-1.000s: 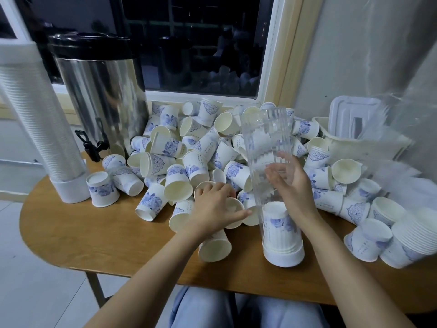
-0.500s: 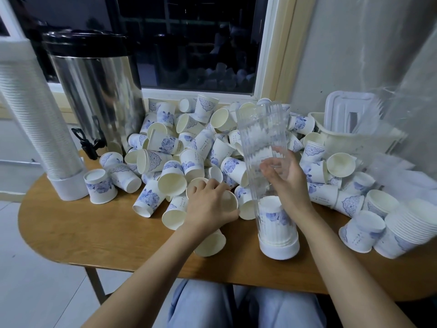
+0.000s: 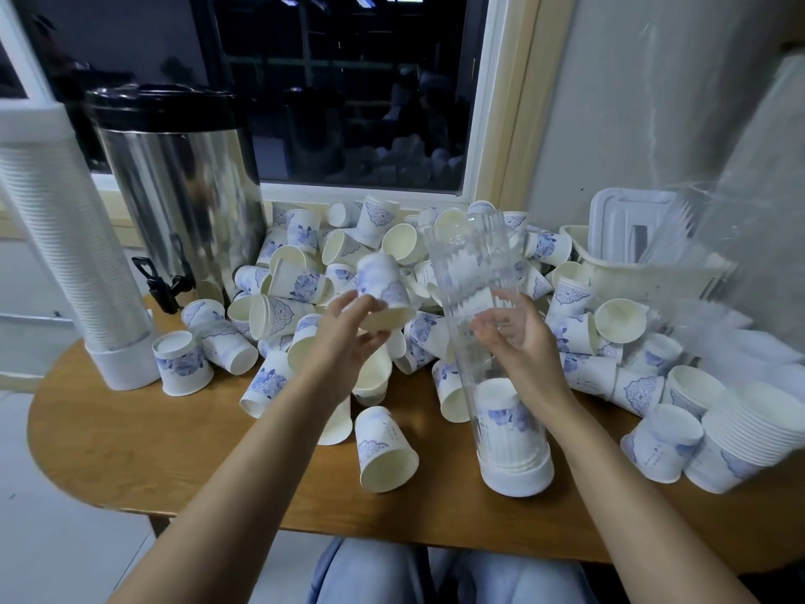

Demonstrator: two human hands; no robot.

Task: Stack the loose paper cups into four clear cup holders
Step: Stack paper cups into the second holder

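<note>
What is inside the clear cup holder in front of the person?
A short stack of paper cups sits upside down at the bottom of the clear cup holder; above it the tube looks empty. The top cup covers those nested beneath, so their number is unclear.

motion blurs the raised paper cup (image 3: 382, 284); the filled cup holder (image 3: 65, 263) runs off the left edge.

This looks like a drinks corner in an office or canteen. A steel urn (image 3: 174, 202) with a black tap (image 3: 163, 285) stands at the left on a rounded wooden desk (image 3: 130, 438). Disposable paper cups (image 3: 296, 281) are heaped mid-frame below a dark window (image 3: 348, 89).
</note>
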